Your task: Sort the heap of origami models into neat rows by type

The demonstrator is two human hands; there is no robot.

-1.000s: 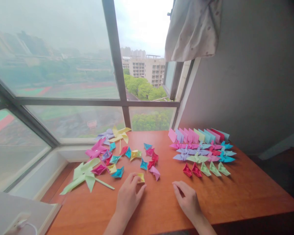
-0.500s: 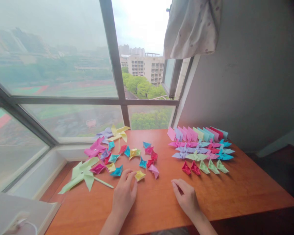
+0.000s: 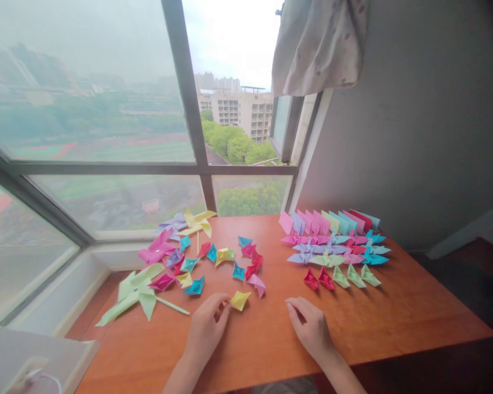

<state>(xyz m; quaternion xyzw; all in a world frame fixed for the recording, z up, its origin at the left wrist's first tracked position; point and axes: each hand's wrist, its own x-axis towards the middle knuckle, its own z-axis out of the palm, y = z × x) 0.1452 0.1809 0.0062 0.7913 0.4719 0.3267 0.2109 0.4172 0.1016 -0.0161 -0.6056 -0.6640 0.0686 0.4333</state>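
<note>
Yellow boat (image 3: pixel 240 301) lies on the table (image 3: pixel 267 345), L of centre, closer to the front edge than the other boats, its L tip right by the fingertips of the L hand (image 3: pixel 208 323). L hand is half curled w/ a gap btwn thumb & fingers; can't tell if it grips that tip, touches it or stops just short. R hand (image 3: pixel 311 328) is loosely curled, nothing seen in it, apart from the boat on its R side. Handling, as I judge it: thin folded paper, so a light thumb-&-index pinch on the tip is best; a hard squeeze would prob. crush the fold or spread the hull. Any turn or shift should go slow & low, since smth this light likely slides or tips. R hand could steady the opp. tip. Mind clearance: lilac boat (image 3: pixel 257 284) is just beyond, toward the back edge; blue boat (image 3: pixel 195 286) is near the L knuckles; green pinwheel (image 3: pixel 145 298) lies by the L edge. Toward the R edge, red boats (image 3: pixel 311 279) & green boats (image 3: pixel 340 278) form one row, w/ cranes (image 3: pixel 331 261) behind & cards (image 3: pixel 285 222) upright near the back edge; R hand should stay low & clear, as one brush could upset the row.
</note>
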